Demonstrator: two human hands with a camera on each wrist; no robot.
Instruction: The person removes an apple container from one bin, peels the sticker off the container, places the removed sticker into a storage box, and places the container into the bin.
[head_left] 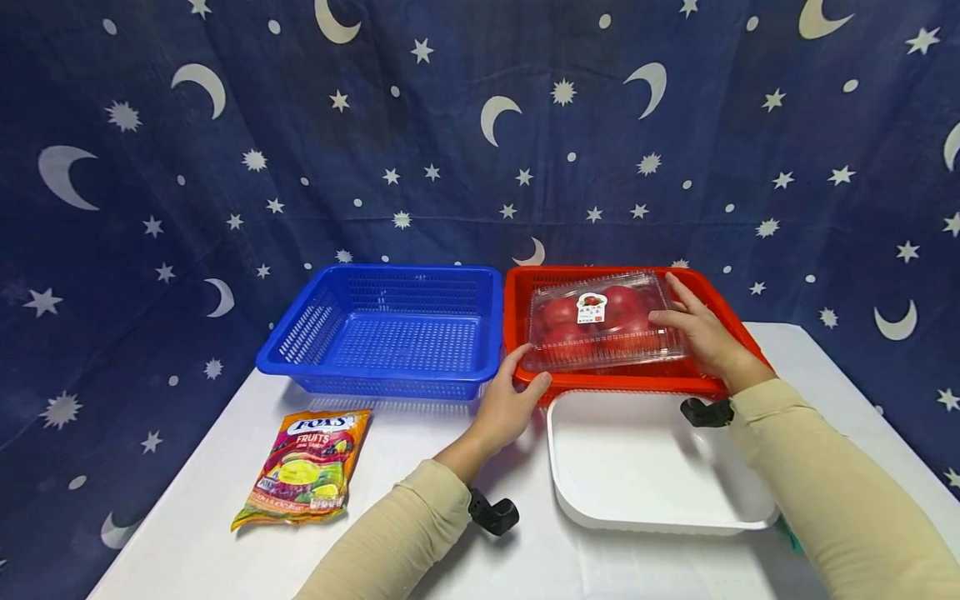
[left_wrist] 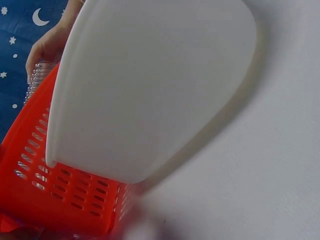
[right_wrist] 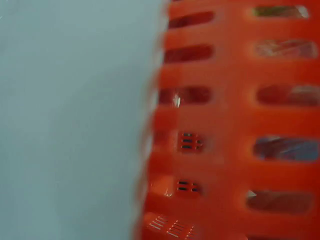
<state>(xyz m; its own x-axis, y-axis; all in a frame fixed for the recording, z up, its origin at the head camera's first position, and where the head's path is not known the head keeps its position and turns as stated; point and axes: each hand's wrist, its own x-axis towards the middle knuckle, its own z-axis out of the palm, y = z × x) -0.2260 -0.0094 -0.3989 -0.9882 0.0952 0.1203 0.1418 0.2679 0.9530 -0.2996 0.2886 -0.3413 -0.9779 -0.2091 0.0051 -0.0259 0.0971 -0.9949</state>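
Note:
A clear plastic clamshell box of round red fruit (head_left: 566,343), with a white label on its lid, sits slightly askew in the red basket (head_left: 626,382). My right hand (head_left: 705,333) grips the box's right end, thumb on the lid and fingers at the far edge. At the front left corner is my left hand (head_left: 506,404), its index fingertip right at the box and its thumb over the basket's front rim. In the left wrist view the right hand (left_wrist: 47,47) shows beyond the basket. The right wrist view has only the slotted red basket wall (right_wrist: 230,120) and a pale surface.
An empty white tray (head_left: 652,467) stands in front of the red basket, its rear edge close to it. Left of that basket is a blue basket (head_left: 375,387). An orange and purple candy bag (head_left: 303,471) lies at the table's front left. A patterned dark blue cloth (head_left: 450,125) hangs behind.

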